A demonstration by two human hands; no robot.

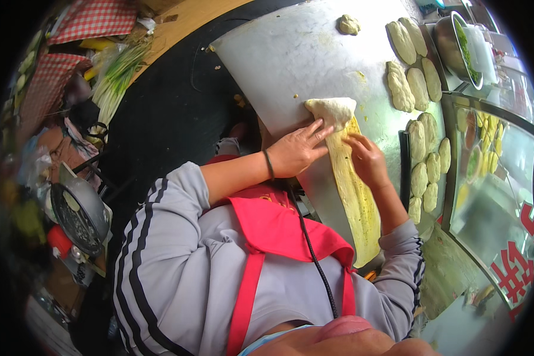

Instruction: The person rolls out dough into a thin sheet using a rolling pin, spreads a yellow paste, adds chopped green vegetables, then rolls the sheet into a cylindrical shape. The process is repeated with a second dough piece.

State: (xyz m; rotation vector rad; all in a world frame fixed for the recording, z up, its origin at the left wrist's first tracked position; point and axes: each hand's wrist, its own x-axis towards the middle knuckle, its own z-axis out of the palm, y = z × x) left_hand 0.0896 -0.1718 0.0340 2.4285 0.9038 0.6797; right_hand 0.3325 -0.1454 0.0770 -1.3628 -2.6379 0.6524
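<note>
A long flat strip of dough (353, 191), yellowish with oil and green specks, lies on the metal worktop (285, 58). Its far end is folded over into a pale, roughly triangular flap (333, 111). My left hand (300, 149), with a dark band at the wrist, rests its fingertips on the lower edge of this flap, fingers spread. My right hand (366, 160) is at the strip's right edge just below the fold, fingers bent and close together; whether they pinch the dough is hard to tell.
Several oval dough pieces (400, 86) line the worktop's right side, beside a dark bar (404, 164). One lump (349, 25) sits at the far edge. A steel bowl of chopped greens (458, 49) and a glass case (489, 147) stand right. Spring onions (120, 75) and a pan (80, 218) are left.
</note>
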